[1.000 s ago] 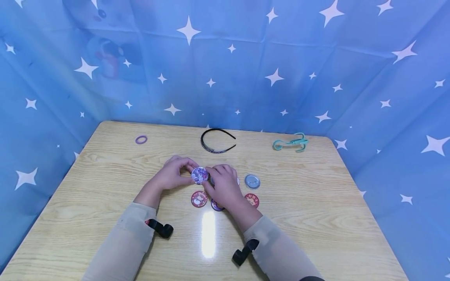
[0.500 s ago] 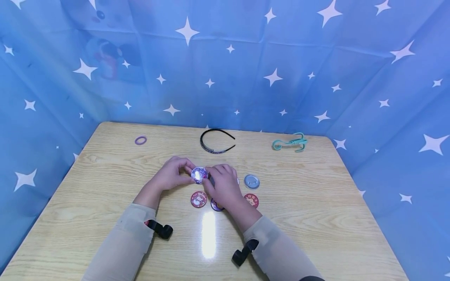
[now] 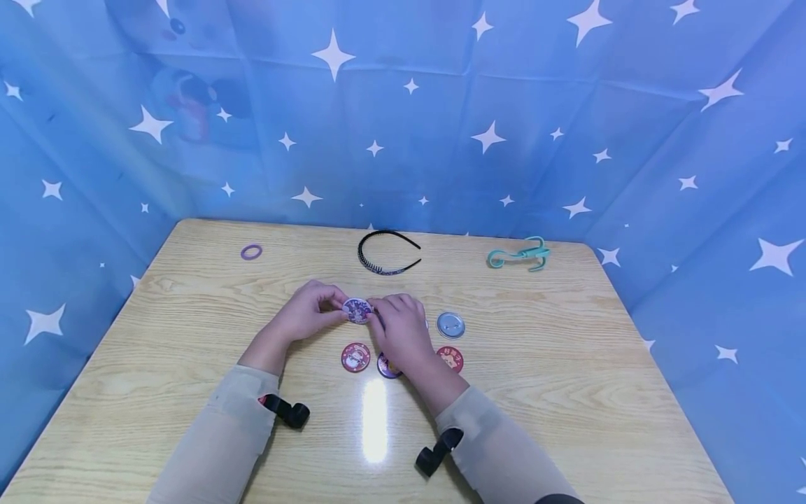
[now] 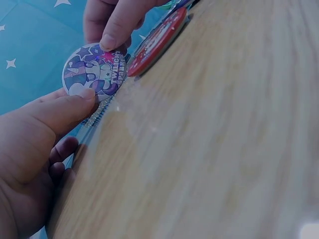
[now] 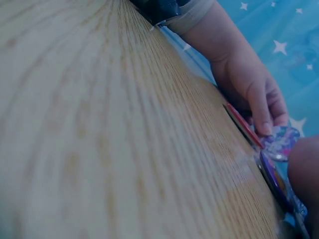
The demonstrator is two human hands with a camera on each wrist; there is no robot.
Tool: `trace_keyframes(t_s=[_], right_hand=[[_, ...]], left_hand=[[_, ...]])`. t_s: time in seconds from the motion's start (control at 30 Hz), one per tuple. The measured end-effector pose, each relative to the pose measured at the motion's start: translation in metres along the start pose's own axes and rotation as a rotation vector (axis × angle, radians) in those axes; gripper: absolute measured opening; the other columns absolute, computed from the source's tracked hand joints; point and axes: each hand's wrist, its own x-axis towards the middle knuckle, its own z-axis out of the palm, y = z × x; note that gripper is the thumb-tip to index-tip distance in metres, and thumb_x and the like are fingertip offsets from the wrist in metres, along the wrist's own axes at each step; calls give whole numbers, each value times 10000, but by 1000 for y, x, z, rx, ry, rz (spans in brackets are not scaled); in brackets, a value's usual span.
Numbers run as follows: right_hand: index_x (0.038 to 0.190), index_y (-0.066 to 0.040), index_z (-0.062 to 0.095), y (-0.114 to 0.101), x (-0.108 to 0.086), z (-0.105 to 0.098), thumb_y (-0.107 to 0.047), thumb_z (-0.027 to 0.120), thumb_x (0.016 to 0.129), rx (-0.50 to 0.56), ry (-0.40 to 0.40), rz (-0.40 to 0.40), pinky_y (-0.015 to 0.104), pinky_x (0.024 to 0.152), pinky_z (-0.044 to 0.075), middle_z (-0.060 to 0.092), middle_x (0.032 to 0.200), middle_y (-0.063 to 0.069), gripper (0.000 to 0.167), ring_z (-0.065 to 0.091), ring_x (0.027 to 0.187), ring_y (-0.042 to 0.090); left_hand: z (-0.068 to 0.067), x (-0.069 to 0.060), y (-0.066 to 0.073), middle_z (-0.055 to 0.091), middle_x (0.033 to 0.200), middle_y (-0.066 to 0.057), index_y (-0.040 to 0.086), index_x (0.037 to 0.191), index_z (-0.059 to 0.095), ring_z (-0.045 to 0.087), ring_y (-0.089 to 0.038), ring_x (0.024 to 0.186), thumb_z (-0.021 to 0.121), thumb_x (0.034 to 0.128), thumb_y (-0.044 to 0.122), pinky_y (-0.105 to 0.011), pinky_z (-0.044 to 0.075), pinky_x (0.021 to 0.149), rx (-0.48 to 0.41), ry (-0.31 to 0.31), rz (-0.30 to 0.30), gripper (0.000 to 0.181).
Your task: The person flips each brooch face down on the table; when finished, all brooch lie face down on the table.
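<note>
Between my two hands is a round pin badge (image 3: 357, 311) with a purple and white cartoon print. My left hand (image 3: 308, 312) pinches its left edge, thumb on the printed face, in the left wrist view too. My right hand (image 3: 403, 327) pinches the opposite edge of the badge (image 4: 94, 72). A red badge (image 3: 355, 357) lies just below them on the table. Beside it, a purple badge (image 3: 388, 367) is partly hidden by my right hand. Another red badge (image 3: 450, 358) and a silver badge lying back up (image 3: 450, 325) are right of that hand. A further badge is mostly covered by my right fingers.
Along the back of the wooden table (image 3: 567, 392) lie a purple ring (image 3: 251, 252), a black toothed headband (image 3: 371, 264) and a turquoise clip-like piece (image 3: 519, 255). A blue star-patterned curtain (image 3: 403, 112) stands behind the table and along its sides.
The held badge has tilted: a bright glare crossed its face half a second ago, and now the print shows without it. Both hands stay in nearly the same place, still gripping it.
</note>
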Motion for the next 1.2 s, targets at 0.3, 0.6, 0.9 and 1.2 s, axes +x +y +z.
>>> trace_keyframes(t_s=[0.3,0.6,0.9,1.2], right_hand=[[1311,-218,736,0,0,0,-289,682,1058,24,55,-25,487,1130,389,760,1211,-18,269,611,1168,218],[1143,-195,777,0,0,1,-228,709,1040,49,107,-49,496,1088,423,780,1100,-13,128,641,1114,241],[1127,-199,772,0,0,1,-222,725,1028,35,92,-56,496,1077,435,774,1064,-18,113,638,1092,227],[1117,-186,778,2,0,3,-205,742,1018,43,108,-84,446,1037,479,782,1054,-8,107,654,1068,222]], left_hand=[[-1,-1,-1,714,906,79,176,943,782,543,-218,944,855,907,83,-431,419,885,5,-10,29,124],[0,0,-4,708,876,85,206,882,787,546,-212,921,871,884,76,-412,427,861,20,-1,50,154],[-1,-1,-1,675,887,65,175,907,795,523,-219,930,855,905,124,-407,419,848,33,-12,24,80],[-2,-2,2,629,876,34,214,912,808,515,-218,945,748,1014,252,-413,412,827,13,-10,-27,124]])
